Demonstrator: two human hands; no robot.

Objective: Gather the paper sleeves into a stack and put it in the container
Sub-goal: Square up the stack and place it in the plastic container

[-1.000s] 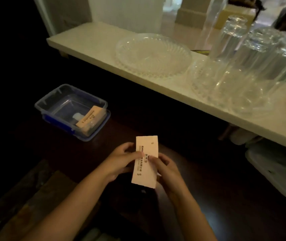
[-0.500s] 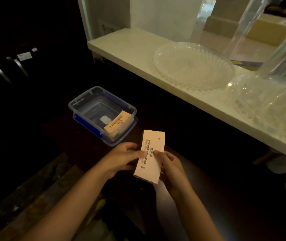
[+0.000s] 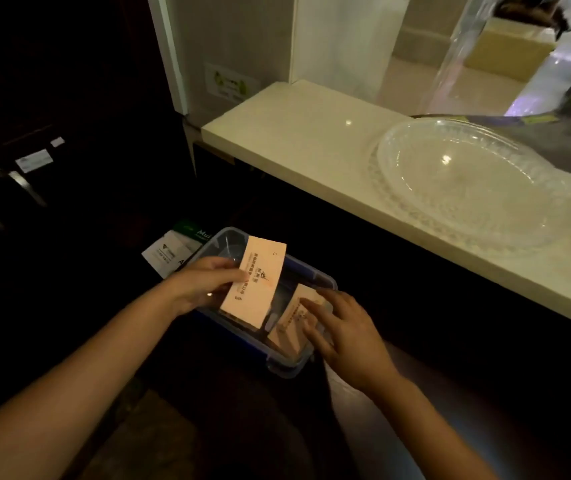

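Observation:
A stack of pale orange paper sleeves (image 3: 255, 282) with dark print is held over a clear plastic container (image 3: 286, 367) with a blue base. My left hand (image 3: 204, 282) grips the stack by its left edge. A second bundle of sleeves (image 3: 289, 327) leans inside the container at its right end. My right hand (image 3: 343, 327) has let go of the stack, and its spread fingers rest on that bundle inside the container.
A white counter (image 3: 294, 133) runs along the right and carries a large clear glass platter (image 3: 467, 181). White and green cards (image 3: 173, 249) lie behind the container. Metal handles (image 3: 24, 185) show in the dark at the left.
Both hands carried the stack left and forward to over the container. The right hand released the stack and now touches the bundle in the container. The view swung left.

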